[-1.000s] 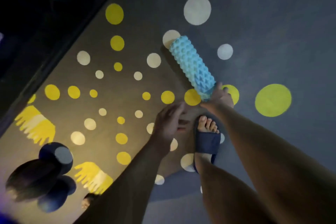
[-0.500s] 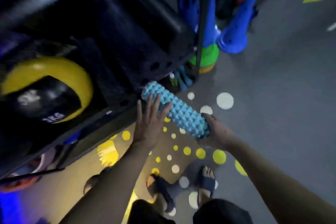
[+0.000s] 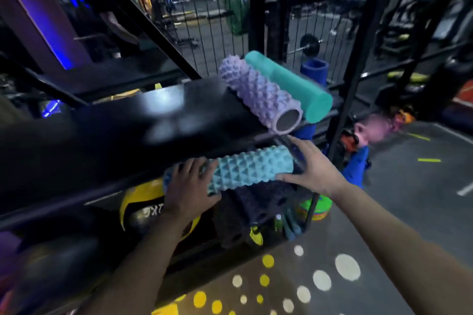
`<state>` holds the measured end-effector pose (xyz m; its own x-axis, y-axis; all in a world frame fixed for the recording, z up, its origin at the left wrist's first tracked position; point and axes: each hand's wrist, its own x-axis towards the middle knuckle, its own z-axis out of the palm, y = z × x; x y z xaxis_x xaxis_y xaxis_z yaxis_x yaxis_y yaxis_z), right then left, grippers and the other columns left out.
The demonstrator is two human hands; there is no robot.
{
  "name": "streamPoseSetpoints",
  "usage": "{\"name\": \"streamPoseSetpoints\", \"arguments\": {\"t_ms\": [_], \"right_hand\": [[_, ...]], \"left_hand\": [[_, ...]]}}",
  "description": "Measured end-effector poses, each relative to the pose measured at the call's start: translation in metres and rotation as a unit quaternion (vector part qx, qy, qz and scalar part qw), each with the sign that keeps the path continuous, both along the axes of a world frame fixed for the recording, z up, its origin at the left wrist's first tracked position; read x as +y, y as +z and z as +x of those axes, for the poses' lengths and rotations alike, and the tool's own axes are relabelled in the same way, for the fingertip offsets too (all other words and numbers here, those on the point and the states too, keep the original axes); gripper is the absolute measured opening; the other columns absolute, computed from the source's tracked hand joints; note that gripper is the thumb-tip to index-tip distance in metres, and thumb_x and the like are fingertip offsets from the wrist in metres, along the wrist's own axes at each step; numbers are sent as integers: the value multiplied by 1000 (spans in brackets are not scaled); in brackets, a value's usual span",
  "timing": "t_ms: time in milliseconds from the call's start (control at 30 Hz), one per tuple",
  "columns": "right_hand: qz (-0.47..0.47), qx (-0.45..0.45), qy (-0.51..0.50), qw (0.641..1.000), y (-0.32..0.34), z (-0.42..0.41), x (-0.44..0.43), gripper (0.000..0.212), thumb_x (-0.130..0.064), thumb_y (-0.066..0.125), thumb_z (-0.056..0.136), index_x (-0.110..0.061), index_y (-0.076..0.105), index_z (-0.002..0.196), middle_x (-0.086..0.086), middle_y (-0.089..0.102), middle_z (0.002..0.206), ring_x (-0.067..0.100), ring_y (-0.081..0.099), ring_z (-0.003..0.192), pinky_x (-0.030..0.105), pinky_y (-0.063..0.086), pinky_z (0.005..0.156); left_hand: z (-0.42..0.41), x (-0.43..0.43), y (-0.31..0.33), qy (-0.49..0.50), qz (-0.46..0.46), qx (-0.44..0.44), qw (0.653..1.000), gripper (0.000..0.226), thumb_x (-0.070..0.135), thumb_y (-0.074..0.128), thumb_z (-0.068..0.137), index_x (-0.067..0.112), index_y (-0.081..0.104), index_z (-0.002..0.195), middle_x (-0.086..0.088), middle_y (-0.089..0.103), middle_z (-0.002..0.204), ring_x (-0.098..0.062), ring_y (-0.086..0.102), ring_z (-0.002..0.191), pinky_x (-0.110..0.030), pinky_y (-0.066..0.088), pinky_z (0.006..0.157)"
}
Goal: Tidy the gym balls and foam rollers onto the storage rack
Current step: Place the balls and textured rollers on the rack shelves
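The light blue spiked foam roller lay on the dotted floor a second ago. Half a second ago it was tilted low by the rack's bottom edge. Now it is up at the front edge of the black shelf of the storage rack, nearly level, with its right end a little higher. Whether it touches that edge cannot be told. The left hand, which half a second ago only laid straight fingers on it, now grasps its left end, with the fingers curled over the top. The right hand has gone from clasping the end to lying spread against the right end face, with fingers straight and pointing up and the thumb reaching under the roller. Both forearms reach forward and up from the bottom of the view. On the shelf's right end, just above the held roller, a purple spiked roller lies touching a smooth teal roller behind it. Under the shelf's front edge sit a yellow-and-black medicine ball and, beside it, a dark foam block with holes. The floor below is grey with yellow and white dots.
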<state>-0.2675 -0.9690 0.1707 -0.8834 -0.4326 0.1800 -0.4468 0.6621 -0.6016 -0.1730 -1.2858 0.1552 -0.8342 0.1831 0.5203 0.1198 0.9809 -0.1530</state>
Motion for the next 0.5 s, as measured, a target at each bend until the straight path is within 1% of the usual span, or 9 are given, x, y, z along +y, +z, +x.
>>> {"name": "streamPoseSetpoints", "arguments": {"t_ms": [67,100,133,200,267,300,367,433,500], "right_hand": [[-37,65,-28,997,16,-10,-14,106,-75,74,71,-22,34,153,-3,46,136,14,44,129,29,37,109],[-55,110,-42,992,23,-19,-21,102,-75,70,73,-19,37,151,0,48,136,17,46,129,32,38,111],[-70,150,-55,985,29,-30,-28,97,-74,68,76,-15,41,148,4,49,136,22,48,128,34,38,112],[-65,202,-76,974,46,-58,-41,90,-69,65,80,-10,46,145,10,51,139,30,48,128,37,36,113],[-16,180,-92,979,67,-87,-52,90,-61,70,82,-9,43,149,16,45,150,36,40,138,39,27,117],[27,148,-96,984,76,-101,-57,94,-60,72,81,-10,38,153,19,36,157,36,32,144,40,21,120],[125,85,-100,983,88,-126,-64,105,-72,66,79,-18,25,159,15,19,166,34,19,152,41,14,124],[181,40,-83,979,89,-142,-67,109,-81,60,73,-27,21,159,11,21,165,34,25,149,43,24,121],[181,28,-78,980,79,-151,-65,104,-74,66,73,-26,26,156,11,34,159,34,39,140,39,36,112]], "left_hand": [[1,-16,13,31,57,50,997,79,55,80,60,19,58,126,-7,68,112,-35,65,99,-44,50,80],[1,-19,21,41,109,63,991,76,56,80,61,19,60,125,-7,69,110,-35,66,97,-44,52,77],[0,-18,30,57,179,67,980,75,57,81,62,21,59,125,-7,70,109,-36,66,96,-44,54,75],[-9,-5,56,116,330,43,936,75,62,84,64,27,52,122,-5,70,112,-35,67,99,-42,54,73],[-30,7,78,189,422,-10,887,74,73,75,68,24,47,116,-7,71,113,-35,68,102,-40,52,74],[-43,9,85,218,456,-33,862,75,78,70,70,21,47,113,-9,71,113,-36,68,102,-39,53,76],[-68,9,96,243,522,-59,815,80,84,61,70,17,49,111,-10,71,113,-35,68,103,-43,56,84],[-91,9,101,255,550,-72,792,85,86,58,68,17,51,116,-6,68,114,-33,68,104,-43,56,87],[-114,12,104,263,541,-88,794,83,82,62,70,17,52,120,-2,65,110,-31,67,105,-39,54,85]]}}
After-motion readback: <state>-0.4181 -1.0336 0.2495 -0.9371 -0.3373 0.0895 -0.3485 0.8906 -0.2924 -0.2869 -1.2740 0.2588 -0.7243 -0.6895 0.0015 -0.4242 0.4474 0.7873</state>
